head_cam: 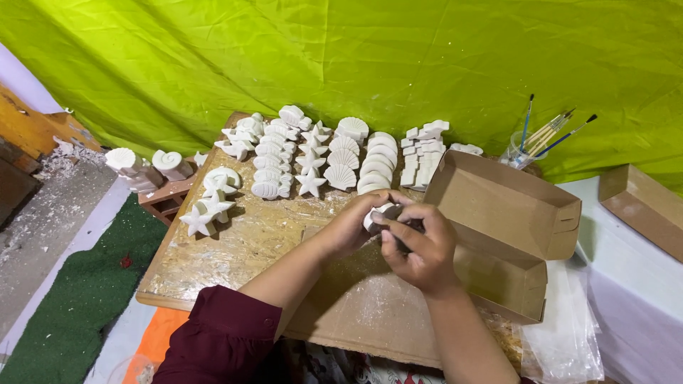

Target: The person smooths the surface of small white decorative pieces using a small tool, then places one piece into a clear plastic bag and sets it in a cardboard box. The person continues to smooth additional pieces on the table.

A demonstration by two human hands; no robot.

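1. Both hands meet above the middle of the counter (235, 249), a chipboard sheet dusted with white powder.
2. The left hand (353, 226) cups a small white plaster piece (379, 212) from below and from the left, its fingers curled tight around it.
3. The right hand (420, 245) comes in from the right, its fingers (393, 222) pressed onto the same piece, thumb on the near side.
4. The plaster piece shows only as a rounded white edge between the two hands; its shape, long axis and heading cannot be told.
5. Just beyond the hands, white plaster shells and starfish (313, 160) lie in rows running away from the person.
6. An open brown cardboard box (509, 213) stands just right of the hands, its long axis running from far left to near right.
7. A clear cup of paintbrushes (530, 142) stands behind the box, against the green tarp (356, 57).
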